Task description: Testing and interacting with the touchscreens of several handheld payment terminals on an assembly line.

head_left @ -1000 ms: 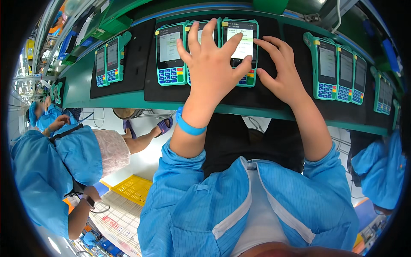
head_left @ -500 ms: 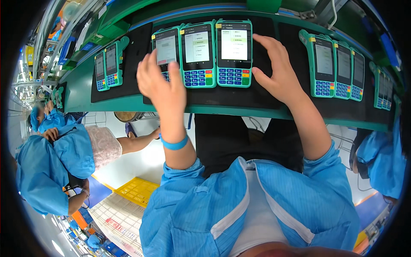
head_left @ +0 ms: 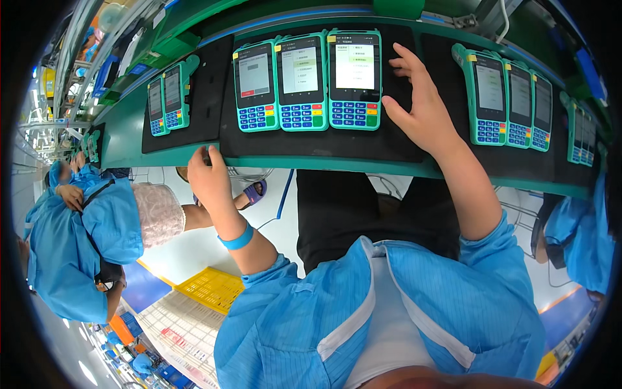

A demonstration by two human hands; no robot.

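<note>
Three green-framed payment terminals with lit screens and blue keypads lie side by side on the dark mat [head_left: 304, 148] before me: a left terminal [head_left: 256, 81], a middle terminal [head_left: 300, 78] and a right terminal [head_left: 354, 74]. The left one's screen differs from the other two, with a grey box and a red bar. My right hand [head_left: 418, 107] rests beside the right terminal's edge, fingers apart, holding nothing. Down at the bench's front edge, left of the terminals, is my left hand [head_left: 210, 181], empty, with fingers loosely bent and apart. A blue band circles that wrist.
Another group of terminals [head_left: 512, 100] lies to the right, and a pair of terminals [head_left: 164, 100] to the left. Co-workers in blue smocks sit on both sides; one person [head_left: 84, 240] is close at left. A yellow crate [head_left: 207, 290] stands on the floor.
My left hand has drawn back from over the left terminal, down and left to the bench edge, uncovering that terminal's screen and keypad. My right hand has stayed nearly in place.
</note>
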